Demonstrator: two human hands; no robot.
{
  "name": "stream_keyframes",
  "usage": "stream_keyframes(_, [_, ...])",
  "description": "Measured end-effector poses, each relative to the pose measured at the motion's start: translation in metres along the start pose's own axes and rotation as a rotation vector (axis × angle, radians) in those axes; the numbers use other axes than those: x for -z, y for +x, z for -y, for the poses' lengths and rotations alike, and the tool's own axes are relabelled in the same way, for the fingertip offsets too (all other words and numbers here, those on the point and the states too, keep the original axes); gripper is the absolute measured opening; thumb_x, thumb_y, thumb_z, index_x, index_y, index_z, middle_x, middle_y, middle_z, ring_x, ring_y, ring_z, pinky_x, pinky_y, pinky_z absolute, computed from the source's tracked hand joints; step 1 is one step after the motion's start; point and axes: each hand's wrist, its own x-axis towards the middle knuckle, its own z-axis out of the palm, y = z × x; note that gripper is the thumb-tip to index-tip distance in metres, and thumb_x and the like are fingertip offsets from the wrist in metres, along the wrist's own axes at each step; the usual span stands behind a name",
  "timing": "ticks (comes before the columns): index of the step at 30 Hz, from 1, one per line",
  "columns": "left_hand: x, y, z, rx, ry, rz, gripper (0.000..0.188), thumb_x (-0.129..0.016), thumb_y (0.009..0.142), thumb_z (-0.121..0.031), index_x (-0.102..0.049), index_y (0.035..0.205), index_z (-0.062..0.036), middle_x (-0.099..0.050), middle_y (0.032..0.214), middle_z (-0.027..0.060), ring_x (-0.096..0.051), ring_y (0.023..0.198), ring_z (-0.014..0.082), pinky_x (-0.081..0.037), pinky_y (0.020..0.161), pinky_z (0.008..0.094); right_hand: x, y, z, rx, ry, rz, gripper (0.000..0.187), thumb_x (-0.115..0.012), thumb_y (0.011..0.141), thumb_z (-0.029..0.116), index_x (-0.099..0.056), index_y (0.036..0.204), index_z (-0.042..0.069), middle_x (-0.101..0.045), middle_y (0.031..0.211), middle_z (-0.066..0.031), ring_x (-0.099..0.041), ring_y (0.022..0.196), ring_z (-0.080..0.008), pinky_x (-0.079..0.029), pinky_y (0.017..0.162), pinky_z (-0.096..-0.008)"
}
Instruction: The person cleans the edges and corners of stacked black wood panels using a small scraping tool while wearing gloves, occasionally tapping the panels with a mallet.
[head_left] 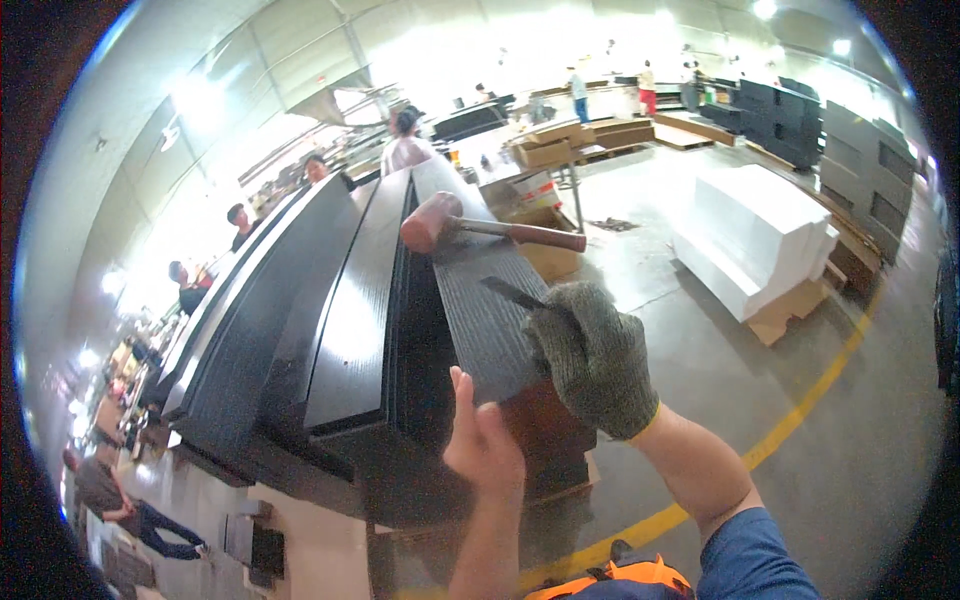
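Head view: gloved right hand [592, 357] fingers clamp a thin dark tool [512, 293] pointing up-left; bare left hand [483, 440] fingers together.

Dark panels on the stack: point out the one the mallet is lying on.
The rightmost panel, rough-grained, carries the mallet; the gloved right hand presses a thin tool onto it. The other panels are smoother, glossier.

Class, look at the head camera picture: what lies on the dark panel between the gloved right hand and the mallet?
Only bare panel. The head view shows nothing between the mallet and the blade tip the right hand holds.
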Motion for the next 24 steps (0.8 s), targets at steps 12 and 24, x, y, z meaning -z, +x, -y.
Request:
stream_keyframes(12, [0.001, -0.013, 0.005, 0.089, 0.010, -0.121, 0.053, -0.047, 0.101, -0.040, -0.056, 0.127, 0.0054, -0.059, 0.130, 0.0169, -0.062, 0.095, 0.0141, -0.054, 0.083, 0.0309, 0.006, -0.001, -0.001, 0.047, 0.133, 0.096, 0.014, -0.061, 0.085, 0.007, -0.057, 0.099, 0.006, -0.062, 0.082, -0.0189, -0.060, 0.067, -0.0428, -0.047, 0.056, -0.0484])
stream_keyframes(24, [-0.003, -0.019, 0.018, 0.007, 0.164, -0.188, 0.056, -0.039, 0.103, -0.045, -0.052, 0.137, -0.0022, -0.067, 0.085, -0.0037, -0.041, 0.060, 0.0015, -0.037, 0.055, 0.0193, 0.008, 0.001, -0.001, 0.029, 0.115, 0.077, 0.010, -0.063, 0.086, 0.007, -0.059, 0.095, 0.006, -0.062, 0.082, -0.0181, -0.062, 0.071, -0.0407, -0.048, 0.058, -0.0439])
